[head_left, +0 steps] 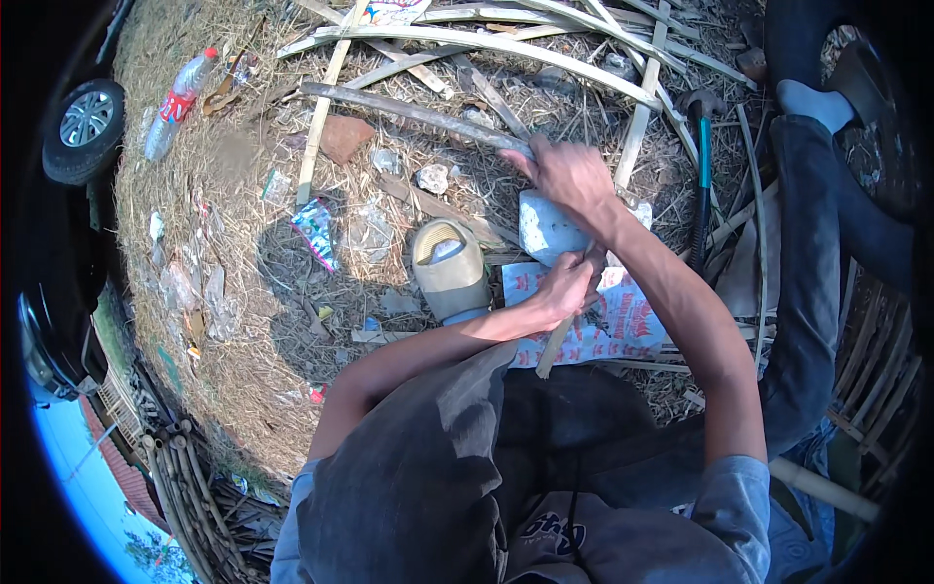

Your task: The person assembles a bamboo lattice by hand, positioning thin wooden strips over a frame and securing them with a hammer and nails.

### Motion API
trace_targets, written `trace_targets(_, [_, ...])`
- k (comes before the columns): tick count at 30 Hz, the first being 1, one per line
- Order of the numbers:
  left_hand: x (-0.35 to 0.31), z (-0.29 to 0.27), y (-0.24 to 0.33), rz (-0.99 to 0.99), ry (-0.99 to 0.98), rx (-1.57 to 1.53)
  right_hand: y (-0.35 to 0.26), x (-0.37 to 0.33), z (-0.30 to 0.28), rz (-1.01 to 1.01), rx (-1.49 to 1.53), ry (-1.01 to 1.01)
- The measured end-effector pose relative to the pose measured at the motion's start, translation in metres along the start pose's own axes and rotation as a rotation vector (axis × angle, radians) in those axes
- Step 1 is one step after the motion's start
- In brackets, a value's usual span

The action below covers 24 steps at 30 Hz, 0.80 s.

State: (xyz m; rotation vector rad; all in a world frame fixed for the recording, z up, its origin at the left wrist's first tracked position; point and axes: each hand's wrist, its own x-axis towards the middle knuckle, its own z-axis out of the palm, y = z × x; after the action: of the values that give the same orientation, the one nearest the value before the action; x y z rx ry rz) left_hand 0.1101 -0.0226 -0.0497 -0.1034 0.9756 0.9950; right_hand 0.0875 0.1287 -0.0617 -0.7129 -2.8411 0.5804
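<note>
My right hand (574, 180) is wrapped round a long greyish bamboo strip (418, 112), which stretches away to the upper left. Closer to my body, my left hand (566, 287) is closed round a bamboo piece (553, 352) whose lower end sticks out below the fingers. Whether both hands hold one and the same strip, I cannot tell. A pale stone block (547, 226) lies beneath my hands, partly covered by them. Under my left hand spreads a white sheet with red print (628, 321). My left foot wears a tan slipper (452, 268).
Bamboo strips (486, 41) lie crossed on the straw-covered ground ahead. A hammer (702, 146) with a black and green handle is at the right, near another person's leg (808, 214). A plastic bottle (180, 105), a reddish stone (345, 138) and a vehicle wheel (86, 127) are leftward.
</note>
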Motion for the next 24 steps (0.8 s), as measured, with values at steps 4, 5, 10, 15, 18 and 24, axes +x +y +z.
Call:
trace_targets(4, [-0.007, -0.008, 0.014, 0.065, -0.144, 0.228, -0.012, 0.006, -0.013, -0.004, -0.020, 0.080])
trace_targets(5, [-0.011, -0.022, 0.028, 0.245, -0.133, 0.820, -0.019, 0.009, -0.020, 0.031, -0.004, 0.064])
trace_targets(10, [-0.087, -0.028, 0.117, 0.901, 0.384, 1.191, 0.035, -0.026, -0.055, 0.040, -0.125, 0.090])
trace_targets(15, [-0.136, -0.119, 0.182, 0.974, 1.732, 1.694, 0.041, -0.023, -0.062, -0.109, -0.128, 0.240])
trace_targets(18, [-0.128, -0.136, 0.187, 0.489, 1.238, 0.778, 0.056, -0.026, -0.069, -0.122, -0.175, 0.204])
trace_targets(24, [-0.105, -0.159, 0.147, 0.855, 1.017, 0.331, 0.056, -0.023, -0.071, -0.104, -0.182, 0.221])
